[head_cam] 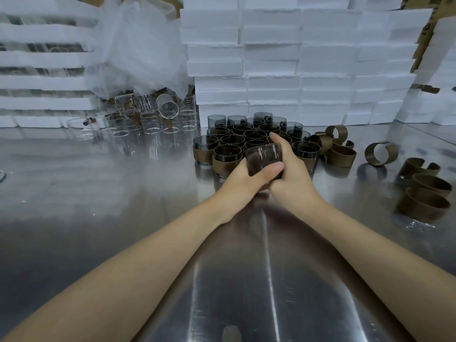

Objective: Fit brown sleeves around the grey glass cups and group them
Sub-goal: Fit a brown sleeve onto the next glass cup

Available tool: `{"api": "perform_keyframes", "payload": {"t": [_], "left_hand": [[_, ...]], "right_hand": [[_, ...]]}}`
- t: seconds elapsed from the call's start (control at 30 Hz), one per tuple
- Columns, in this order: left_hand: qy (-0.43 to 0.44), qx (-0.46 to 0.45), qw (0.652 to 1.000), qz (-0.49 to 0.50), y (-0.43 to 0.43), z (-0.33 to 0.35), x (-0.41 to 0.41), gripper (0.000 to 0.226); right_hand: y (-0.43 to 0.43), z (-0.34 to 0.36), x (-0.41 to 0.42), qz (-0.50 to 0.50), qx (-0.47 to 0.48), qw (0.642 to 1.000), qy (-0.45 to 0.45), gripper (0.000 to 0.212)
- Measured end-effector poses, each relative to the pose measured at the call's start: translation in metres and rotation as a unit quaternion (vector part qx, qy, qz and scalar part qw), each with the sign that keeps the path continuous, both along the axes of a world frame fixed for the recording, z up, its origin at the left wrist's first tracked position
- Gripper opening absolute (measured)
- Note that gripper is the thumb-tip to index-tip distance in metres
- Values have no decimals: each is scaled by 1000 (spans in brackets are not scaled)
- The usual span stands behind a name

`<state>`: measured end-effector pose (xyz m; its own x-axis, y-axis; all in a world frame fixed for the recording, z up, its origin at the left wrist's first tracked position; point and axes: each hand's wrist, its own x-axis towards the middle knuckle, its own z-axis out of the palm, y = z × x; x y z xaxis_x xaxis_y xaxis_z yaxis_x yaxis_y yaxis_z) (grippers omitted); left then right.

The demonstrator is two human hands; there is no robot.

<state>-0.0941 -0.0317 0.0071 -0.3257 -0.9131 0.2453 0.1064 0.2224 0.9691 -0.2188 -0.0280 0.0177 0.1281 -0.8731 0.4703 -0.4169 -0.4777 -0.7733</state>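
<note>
Left hand (249, 177) and right hand (290, 169) together clamp one upright cup (262, 156) just before the group (232, 144); loose sleeves (343, 155) lie nearer the right hand.

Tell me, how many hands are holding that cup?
2. The left hand grips the grey cup from its left side, thumb across the front. The right hand grips it from the right side. No other hands are in view.
</note>
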Motion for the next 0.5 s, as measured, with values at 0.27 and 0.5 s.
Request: {"api": "perform_keyframes", "payload": {"t": [0.27,0.5], "left_hand": [[-16,-75,990,118,-2,-5,-6,58],[42,-36,991,119,-7,-6,-3,105]], "right_hand": [[2,5,-1,-97,-1,987,126,22],[7,42,-20,-287,-4,869,403,10]]}}
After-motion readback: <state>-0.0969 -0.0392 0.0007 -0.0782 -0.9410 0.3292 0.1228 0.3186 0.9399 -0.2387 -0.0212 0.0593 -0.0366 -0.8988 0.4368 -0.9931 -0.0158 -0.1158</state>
